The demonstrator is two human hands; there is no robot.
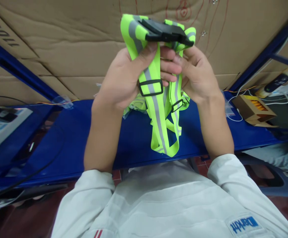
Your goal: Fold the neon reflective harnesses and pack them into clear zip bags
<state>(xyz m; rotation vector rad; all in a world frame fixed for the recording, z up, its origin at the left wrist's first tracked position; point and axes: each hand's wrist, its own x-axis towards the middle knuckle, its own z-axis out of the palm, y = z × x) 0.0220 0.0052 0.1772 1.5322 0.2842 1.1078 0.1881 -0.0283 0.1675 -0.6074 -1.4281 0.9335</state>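
Observation:
A neon-yellow reflective strap harness [156,109] with a grey stripe hangs between my two hands above the blue table. My left hand [131,67] is closed on its left strap, thumb pressed on the webbing just under the black buckle [166,32]. On the other side, my right hand [192,71] pinches the right strap below the same buckle. A black slide adjuster [151,87] sits on the left strap, and a smaller adjuster [177,105] is on the right one. The strap's lower loop dangles near the table's front edge. More yellow material [137,104] lies behind it, partly hidden.
The blue table [76,135] stands against a large cardboard sheet [72,43]. At right are an open cardboard box [254,110], white cables and a bottle-like object [278,82]. A clear plastic cup [63,101] lies left. A white box [7,130] is at far left.

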